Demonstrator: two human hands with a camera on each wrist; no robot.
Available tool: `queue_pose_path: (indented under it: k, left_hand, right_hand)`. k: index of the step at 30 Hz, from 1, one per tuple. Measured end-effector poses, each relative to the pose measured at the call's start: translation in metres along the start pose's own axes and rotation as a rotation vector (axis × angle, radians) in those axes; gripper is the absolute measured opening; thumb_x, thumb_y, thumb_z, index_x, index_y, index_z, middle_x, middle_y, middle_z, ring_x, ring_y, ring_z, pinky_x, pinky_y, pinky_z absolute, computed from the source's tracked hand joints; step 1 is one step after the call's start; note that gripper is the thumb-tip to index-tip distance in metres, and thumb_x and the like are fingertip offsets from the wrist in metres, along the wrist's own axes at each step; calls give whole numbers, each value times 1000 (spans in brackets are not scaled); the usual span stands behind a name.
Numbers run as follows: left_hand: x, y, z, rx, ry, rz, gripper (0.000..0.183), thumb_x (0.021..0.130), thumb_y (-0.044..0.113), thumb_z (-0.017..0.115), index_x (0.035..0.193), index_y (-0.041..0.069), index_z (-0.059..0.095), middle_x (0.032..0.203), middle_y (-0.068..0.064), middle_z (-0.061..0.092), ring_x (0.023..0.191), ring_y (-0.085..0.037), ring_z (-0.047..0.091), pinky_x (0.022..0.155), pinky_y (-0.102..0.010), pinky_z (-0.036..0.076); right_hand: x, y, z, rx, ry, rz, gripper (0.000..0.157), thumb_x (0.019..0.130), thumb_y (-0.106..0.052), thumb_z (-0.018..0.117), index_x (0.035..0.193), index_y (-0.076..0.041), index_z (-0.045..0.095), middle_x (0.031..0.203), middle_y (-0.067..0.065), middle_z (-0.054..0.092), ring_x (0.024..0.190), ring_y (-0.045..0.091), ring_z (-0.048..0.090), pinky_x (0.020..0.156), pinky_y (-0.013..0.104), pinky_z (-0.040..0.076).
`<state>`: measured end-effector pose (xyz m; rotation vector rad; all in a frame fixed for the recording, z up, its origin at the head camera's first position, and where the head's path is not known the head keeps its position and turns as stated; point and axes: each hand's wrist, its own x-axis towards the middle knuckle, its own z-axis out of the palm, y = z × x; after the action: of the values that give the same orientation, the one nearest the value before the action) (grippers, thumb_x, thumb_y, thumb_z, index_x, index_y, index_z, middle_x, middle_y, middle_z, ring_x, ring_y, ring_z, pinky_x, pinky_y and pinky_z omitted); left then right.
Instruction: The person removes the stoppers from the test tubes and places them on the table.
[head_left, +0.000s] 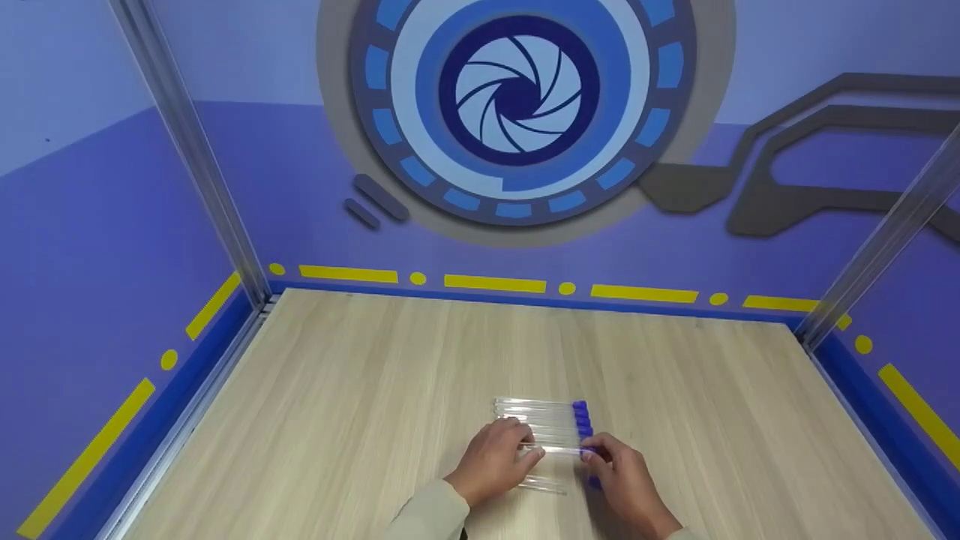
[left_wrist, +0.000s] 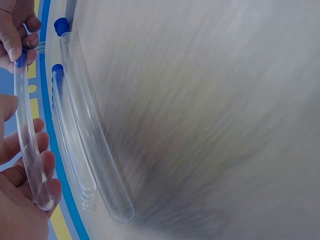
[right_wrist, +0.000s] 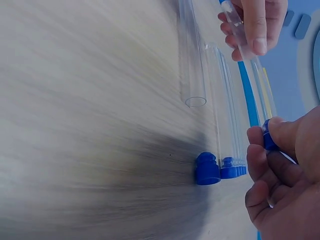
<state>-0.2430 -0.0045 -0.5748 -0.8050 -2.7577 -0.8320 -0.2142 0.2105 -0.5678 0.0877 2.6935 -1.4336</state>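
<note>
A clear test tube is held level above the table between both hands. Its rounded end lies in the curled fingers of my left hand. At the other end, thumb and finger of my right hand pinch the blue stopper, which sits at the tube's mouth. Below, an uncapped test tube lies on the table, its open rim facing right. A loose blue stopper stands a little way off that rim. Beyond the hands, several stoppered tubes lie side by side, blue ends to the right.
The pale wood-grain table stretches out around the tubes. A blue printed panel closes off the back, and side panels with metal posts border it left and right.
</note>
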Motion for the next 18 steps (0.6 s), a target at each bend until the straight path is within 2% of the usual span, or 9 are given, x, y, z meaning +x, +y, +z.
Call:
queue_pose_path:
  k: [9, 18]
  left_hand:
    - [0, 1, 1, -15, 10, 0, 23, 89, 35, 66, 83, 13, 64, 76, 5, 57, 70, -4, 45, 67, -24, 40]
    - [-1, 5, -1, 12, 24, 0, 21, 88, 33, 67, 80, 14, 63, 77, 1, 61, 70, -5, 48, 66, -24, 42]
  right_hand:
    - [-1, 1, 1, -11, 32, -20, 13, 94, -3, 56, 106, -3, 63, 90, 3, 61, 82, 13, 53, 63, 21, 45]
    - [0, 1, 0, -55, 18, 2, 14, 94, -4, 57, 106, -3, 65, 90, 2, 62, 81, 13, 54, 62, 23, 46]
